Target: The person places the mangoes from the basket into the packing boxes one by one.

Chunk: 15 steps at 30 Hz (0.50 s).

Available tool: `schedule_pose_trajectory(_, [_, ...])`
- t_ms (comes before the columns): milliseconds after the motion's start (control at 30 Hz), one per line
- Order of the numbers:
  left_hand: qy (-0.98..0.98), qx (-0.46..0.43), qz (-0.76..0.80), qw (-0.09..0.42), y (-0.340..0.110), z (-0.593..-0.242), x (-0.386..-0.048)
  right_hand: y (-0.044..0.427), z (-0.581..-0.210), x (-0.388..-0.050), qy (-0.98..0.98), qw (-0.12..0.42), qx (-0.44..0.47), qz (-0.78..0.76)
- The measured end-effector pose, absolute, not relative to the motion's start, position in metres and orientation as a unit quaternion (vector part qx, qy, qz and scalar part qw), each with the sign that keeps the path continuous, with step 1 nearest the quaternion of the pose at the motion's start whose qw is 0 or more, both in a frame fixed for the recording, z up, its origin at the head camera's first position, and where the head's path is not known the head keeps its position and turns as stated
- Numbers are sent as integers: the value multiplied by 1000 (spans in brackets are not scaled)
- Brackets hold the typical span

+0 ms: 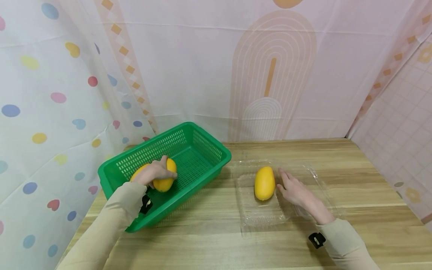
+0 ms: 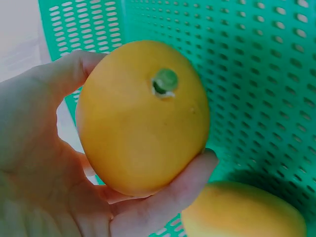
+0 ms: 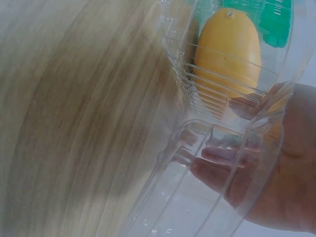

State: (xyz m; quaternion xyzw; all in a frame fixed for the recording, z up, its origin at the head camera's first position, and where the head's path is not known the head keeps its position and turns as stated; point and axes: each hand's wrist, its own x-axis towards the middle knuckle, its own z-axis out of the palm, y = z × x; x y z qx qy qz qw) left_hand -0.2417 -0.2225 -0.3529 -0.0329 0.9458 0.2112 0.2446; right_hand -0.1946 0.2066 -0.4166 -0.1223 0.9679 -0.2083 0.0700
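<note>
Inside the green basket (image 1: 199, 165), my left hand (image 1: 155, 172) grips a yellow oval fruit (image 1: 165, 180); the left wrist view shows thumb and fingers curled round this fruit (image 2: 143, 118), its green stem end facing the camera. A second fruit (image 2: 242, 212) lies below it in the basket. On the table, another yellow fruit (image 1: 264, 183) lies in one half of an opened clear plastic container (image 1: 260, 221). My right hand (image 1: 298, 193) is beside that fruit, over the container, fingers extended; in the right wrist view, clear plastic partly covers the fingers (image 3: 212, 173).
The basket stands at the left of the wooden table (image 1: 209, 240), angled, close to the dotted curtain (image 1: 67, 150). A patterned curtain (image 1: 195, 75) hangs behind the table, and another cloth (image 1: 401, 142) hangs along the right side.
</note>
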Motion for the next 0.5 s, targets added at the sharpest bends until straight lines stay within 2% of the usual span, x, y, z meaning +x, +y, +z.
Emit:
schedule_pose_trajectory(300, [961, 6, 199, 192, -212, -338, -238, 206, -415, -195, 967, 70, -125, -211])
schedule_pose_trajectory(500, [964, 17, 196, 176, -201, -327, -234, 206, -416, -195, 968, 69, -126, -207])
